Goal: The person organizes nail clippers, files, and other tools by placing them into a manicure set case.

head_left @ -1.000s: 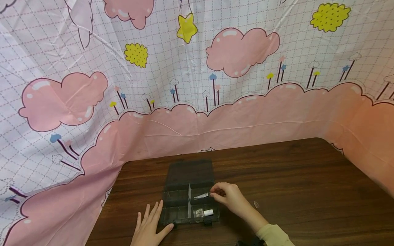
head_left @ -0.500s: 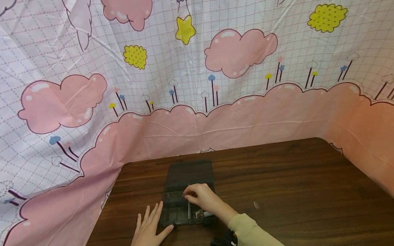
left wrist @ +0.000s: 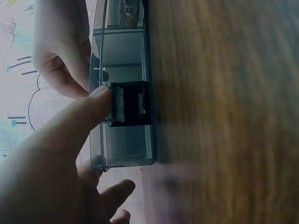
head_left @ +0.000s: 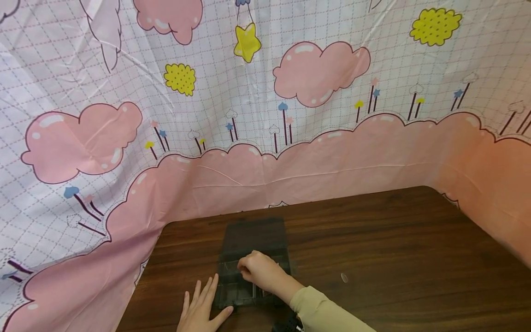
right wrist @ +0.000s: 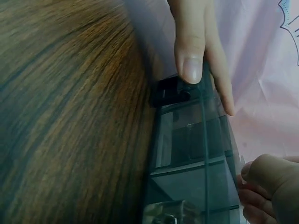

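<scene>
A dark translucent compartment box (head_left: 236, 293) lies on the table with its lid (head_left: 255, 234) folded back. My left hand (head_left: 201, 306) rests at its front left corner, fingers spread along the side; the thumb touches the box near a black latch (left wrist: 133, 103). Over the rear left compartment, my right hand (head_left: 263, 272) has its fingertips together. A small clear sliver (right wrist: 243, 161) shows at those fingertips in the right wrist view, its kind unclear. A small clear square object (right wrist: 173, 212) sits in the front right compartment; the right forearm mostly hides that side in the head view.
A small clear oval piece (head_left: 344, 277) lies on the dark wooden table (head_left: 394, 240), right of the box. Behind the table hangs a pink and white patterned cloth (head_left: 232, 180). A black strap device (head_left: 286, 323) sits by the right wrist.
My right hand has moved left from the box's right side to the rear left compartment and dipped lower, covering the divider. My left hand has stayed at the box's left corner.
</scene>
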Demonstrator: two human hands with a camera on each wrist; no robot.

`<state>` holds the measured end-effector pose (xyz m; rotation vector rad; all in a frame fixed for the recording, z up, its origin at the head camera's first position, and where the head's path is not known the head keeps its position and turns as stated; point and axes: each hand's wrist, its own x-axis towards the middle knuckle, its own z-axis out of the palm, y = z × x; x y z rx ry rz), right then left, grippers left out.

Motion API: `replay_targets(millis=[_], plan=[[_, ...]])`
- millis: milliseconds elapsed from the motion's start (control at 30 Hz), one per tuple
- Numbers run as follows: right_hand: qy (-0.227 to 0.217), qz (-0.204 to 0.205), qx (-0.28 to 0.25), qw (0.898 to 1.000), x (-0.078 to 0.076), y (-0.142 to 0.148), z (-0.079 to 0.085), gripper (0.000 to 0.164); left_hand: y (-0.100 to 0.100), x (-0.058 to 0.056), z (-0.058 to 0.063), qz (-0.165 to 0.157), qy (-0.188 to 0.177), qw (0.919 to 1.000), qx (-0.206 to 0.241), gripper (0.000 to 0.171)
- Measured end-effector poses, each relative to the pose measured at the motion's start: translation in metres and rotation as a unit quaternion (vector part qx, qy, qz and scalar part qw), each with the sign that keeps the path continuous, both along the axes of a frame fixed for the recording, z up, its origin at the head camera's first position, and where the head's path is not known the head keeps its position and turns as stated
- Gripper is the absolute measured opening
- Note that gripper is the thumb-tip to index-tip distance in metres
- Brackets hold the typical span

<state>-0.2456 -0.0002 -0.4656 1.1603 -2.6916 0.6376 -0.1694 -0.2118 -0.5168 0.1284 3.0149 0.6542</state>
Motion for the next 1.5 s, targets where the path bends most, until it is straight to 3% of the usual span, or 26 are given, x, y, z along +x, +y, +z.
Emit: replay_targets(millis=[533,833,967,1167,1300,1500], plan=[[0.032,-0.010,-0.026,0.999,-0.002,-0.004,-0.007,0.011,0.000,-0.001,-0.001,0.004,-0.003,1.0000,-0.003,0.098],[-0.032,-0.024,-0.088,0.995,-0.003,-0.003,-0.008,0.010,-0.001,-0.001,-0.002,0.003,-0.003,1.0000,-0.002,0.097],[-0.084,-0.030,-0.140,0.986,-0.001,0.002,-0.008,0.012,-0.002,0.000,-0.003,0.000,0.007,1.0000,-0.002,0.096],[-0.148,-0.005,-0.208,0.967,0.005,0.023,-0.003,0.014,-0.002,-0.001,-0.004,-0.002,0.011,0.9999,-0.002,0.095],[-0.158,0.004,-0.253,0.954,0.013,0.043,0.002,0.014,-0.001,-0.001,-0.004,0.001,0.008,1.0000,-0.002,0.096],[-0.137,0.000,-0.317,0.938,0.023,0.086,0.005,0.015,-0.001,-0.001,-0.002,0.002,-0.005,0.9999,0.009,0.095]])
